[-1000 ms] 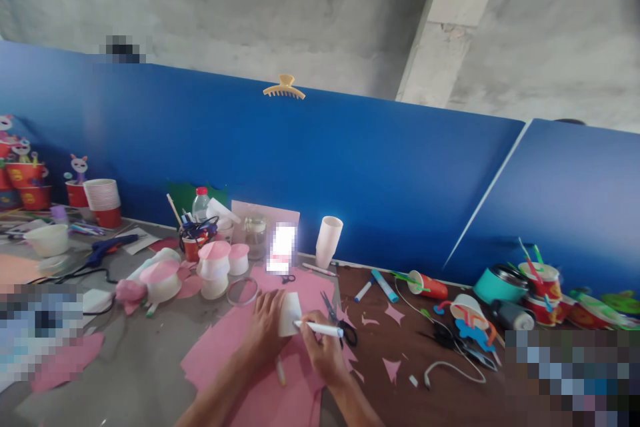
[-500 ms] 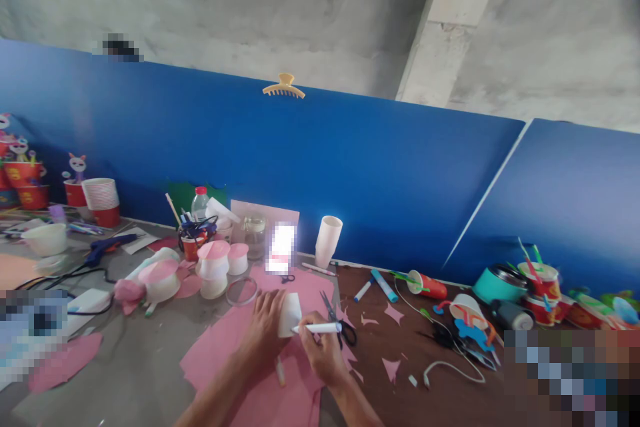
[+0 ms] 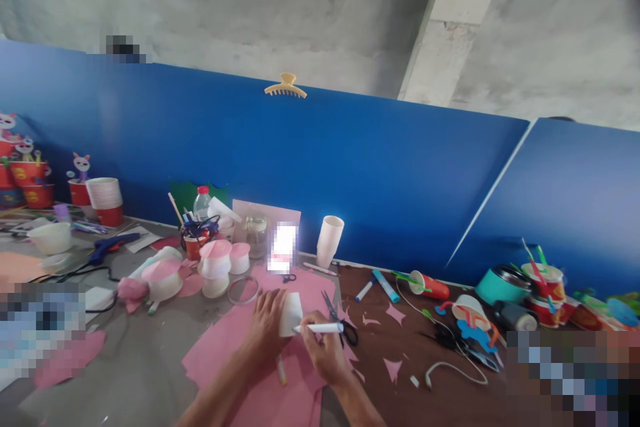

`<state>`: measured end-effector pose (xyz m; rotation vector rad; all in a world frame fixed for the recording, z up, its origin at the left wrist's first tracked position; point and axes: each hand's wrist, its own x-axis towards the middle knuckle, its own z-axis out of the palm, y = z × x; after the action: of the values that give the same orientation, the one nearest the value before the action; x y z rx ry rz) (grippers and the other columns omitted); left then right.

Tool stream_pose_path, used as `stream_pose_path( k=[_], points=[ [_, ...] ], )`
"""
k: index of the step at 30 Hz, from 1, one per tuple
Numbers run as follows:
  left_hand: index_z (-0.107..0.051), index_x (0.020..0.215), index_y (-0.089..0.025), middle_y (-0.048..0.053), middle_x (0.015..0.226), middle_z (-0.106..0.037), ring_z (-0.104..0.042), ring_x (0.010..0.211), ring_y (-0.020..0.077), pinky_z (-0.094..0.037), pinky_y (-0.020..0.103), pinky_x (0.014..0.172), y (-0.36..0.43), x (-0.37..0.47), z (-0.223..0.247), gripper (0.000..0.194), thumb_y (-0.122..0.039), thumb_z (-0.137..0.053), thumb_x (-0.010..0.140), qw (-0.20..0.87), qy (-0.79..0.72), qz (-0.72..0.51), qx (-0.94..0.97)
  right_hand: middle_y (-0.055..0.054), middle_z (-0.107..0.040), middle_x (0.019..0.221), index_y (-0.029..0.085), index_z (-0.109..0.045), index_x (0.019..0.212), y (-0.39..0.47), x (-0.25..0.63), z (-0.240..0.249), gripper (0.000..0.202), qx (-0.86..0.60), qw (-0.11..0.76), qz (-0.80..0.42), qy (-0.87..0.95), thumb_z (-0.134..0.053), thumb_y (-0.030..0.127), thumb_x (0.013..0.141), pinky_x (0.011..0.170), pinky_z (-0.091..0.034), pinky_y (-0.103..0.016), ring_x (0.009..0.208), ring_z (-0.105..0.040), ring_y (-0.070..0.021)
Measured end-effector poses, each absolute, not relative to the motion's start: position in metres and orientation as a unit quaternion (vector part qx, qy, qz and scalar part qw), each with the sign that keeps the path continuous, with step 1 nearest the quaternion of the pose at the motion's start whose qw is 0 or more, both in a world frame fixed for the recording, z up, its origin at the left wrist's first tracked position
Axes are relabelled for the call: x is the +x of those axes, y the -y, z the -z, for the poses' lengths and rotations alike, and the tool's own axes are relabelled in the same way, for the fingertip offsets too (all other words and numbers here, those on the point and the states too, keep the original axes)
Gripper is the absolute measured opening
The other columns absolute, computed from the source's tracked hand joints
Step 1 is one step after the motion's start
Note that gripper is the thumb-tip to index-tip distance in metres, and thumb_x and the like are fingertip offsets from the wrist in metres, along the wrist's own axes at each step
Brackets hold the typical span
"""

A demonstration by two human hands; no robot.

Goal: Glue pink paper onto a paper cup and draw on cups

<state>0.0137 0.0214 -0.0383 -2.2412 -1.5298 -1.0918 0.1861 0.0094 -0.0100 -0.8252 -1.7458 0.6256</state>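
A small white piece (image 3: 292, 313), paper or card by its look, rests over pink paper (image 3: 220, 353) in front of me. My left hand (image 3: 269, 320) holds it from the left side, its fingers bent over the pink sheets and the thumb side against the piece. In my right hand (image 3: 325, 350) is a white marker (image 3: 323, 328), gripped between thumb and fingers, its tip at the white piece's lower right edge. Dark-handled scissors (image 3: 340, 317) lie just right of that hand, partly open. A short pale stick (image 3: 281, 370) sits between my forearms.
Behind the hands stand a glowing phone (image 3: 283, 247), a stack of white cups (image 3: 330, 240) and a glass jar (image 3: 257, 233). Pink-topped white cups (image 3: 215, 267) are on the left, beside a roll of tape (image 3: 243, 289). Pink scraps (image 3: 395, 313) and blue markers (image 3: 385, 285) lie right. A blue partition (image 3: 350, 160) closes the back.
The camera view has shifted very slightly. Both hands, the marker and the white piece keep practically the same positions relative to each other.
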Motion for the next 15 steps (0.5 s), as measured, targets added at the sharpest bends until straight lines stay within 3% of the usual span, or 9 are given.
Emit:
stream_pose_path(
  k=[15],
  points=[
    [-0.054,0.122,-0.02,0.012,0.118,-0.066,-0.062,0.109,0.0308,-0.049,0.049,0.097,-0.0182,0.0148,0.0313,0.041,-0.018,-0.058,0.082,0.08,0.53,0.373,-0.757,0.001,-0.056,0.063,0.02,-0.059,0.07,-0.0149,0.19,0.0103,0.039,-0.36,0.527,-0.27,0.721,-0.05,0.046,0.098,0.051,-0.041,-0.025,0.056,-0.049,-0.0145]
  ],
)
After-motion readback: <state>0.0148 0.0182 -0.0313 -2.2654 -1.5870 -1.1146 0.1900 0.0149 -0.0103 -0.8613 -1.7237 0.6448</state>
